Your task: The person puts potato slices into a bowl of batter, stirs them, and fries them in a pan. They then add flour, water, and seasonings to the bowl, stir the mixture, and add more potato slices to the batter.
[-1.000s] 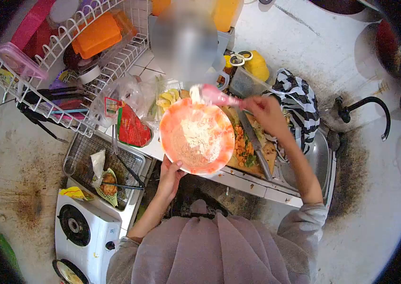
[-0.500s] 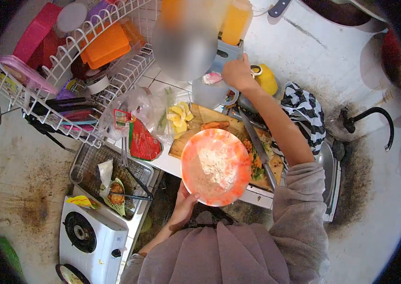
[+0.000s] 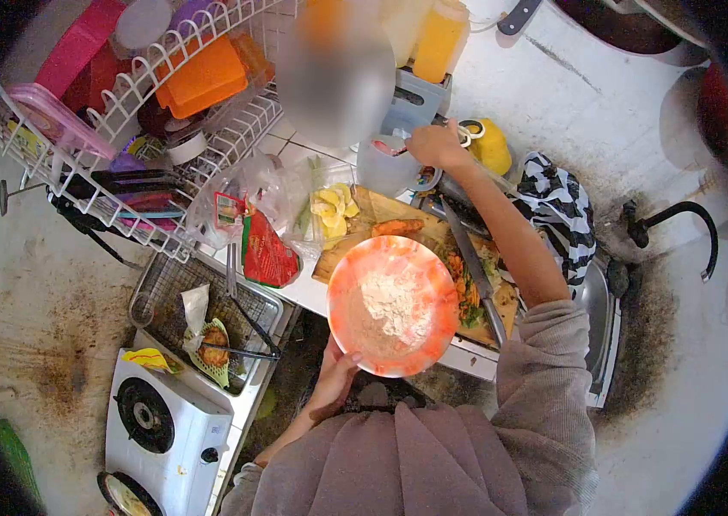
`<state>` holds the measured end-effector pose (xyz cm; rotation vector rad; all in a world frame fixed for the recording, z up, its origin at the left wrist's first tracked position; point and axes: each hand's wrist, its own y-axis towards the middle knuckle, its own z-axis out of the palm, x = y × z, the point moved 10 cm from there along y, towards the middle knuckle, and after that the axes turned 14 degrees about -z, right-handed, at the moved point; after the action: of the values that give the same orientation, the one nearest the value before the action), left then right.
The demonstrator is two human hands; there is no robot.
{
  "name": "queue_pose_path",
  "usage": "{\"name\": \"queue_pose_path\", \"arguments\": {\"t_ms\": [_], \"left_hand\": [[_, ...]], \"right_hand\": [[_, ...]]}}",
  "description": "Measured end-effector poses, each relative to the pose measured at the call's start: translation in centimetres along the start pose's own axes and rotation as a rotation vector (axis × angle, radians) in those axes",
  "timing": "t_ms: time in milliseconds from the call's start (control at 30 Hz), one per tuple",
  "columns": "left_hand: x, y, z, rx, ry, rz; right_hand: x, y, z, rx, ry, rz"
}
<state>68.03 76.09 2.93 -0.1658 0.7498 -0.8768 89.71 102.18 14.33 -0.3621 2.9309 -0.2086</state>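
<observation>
My left hand grips the lower left rim of an orange and white plate that bears pale flour. My right hand reaches out to a translucent container, with its fingers closed at the rim; a small pinkish item shows beside the fingertips, and what they hold is too small to name. Below the plate's right side lies a wooden cutting board with a knife, a carrot and chopped vegetables.
A white dish rack stands at upper left, with a red packet and yellow peels nearby. A gas stove is at lower left beside a wire basket tray. A black faucet overhangs the right side.
My right hand has moved slightly down and left, closer to the translucent container. The view has shifted a little. My left hand still holds the plate.
</observation>
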Motion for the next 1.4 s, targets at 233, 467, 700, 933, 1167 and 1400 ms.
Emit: {"name": "queue_pose_path", "arguments": {"t_ms": [233, 467, 700, 933, 1167, 1400], "left_hand": [[0.5, 1.1, -1.0, -0.019, -0.023, -0.050], [1.0, 2.1, -1.4, -0.024, -0.041, -0.075], [0.6, 2.8, -0.9, -0.043, -0.029, -0.070], [0.6, 3.8, -1.5, -0.053, -0.025, -0.068], [1.0, 3.6, -1.7, -0.031, -0.041, -0.059], [0.1, 3.4, -1.3, -0.076, 0.010, 0.052]], "right_hand": [[-0.7, -3.4, -2.1, -0.112, 0.069, 0.028], [-2.8, -7.0, -3.7, -0.122, 0.061, 0.070], [-0.5, -13.1, -7.3, -0.140, 0.091, 0.024], [5.3, -19.7, -2.1, -0.015, 0.254, -0.193], [9.0, -21.5, 2.2, -0.051, 0.114, -0.248], [12.8, -23.2, 0.6, -0.347, 0.010, -0.424]]}}
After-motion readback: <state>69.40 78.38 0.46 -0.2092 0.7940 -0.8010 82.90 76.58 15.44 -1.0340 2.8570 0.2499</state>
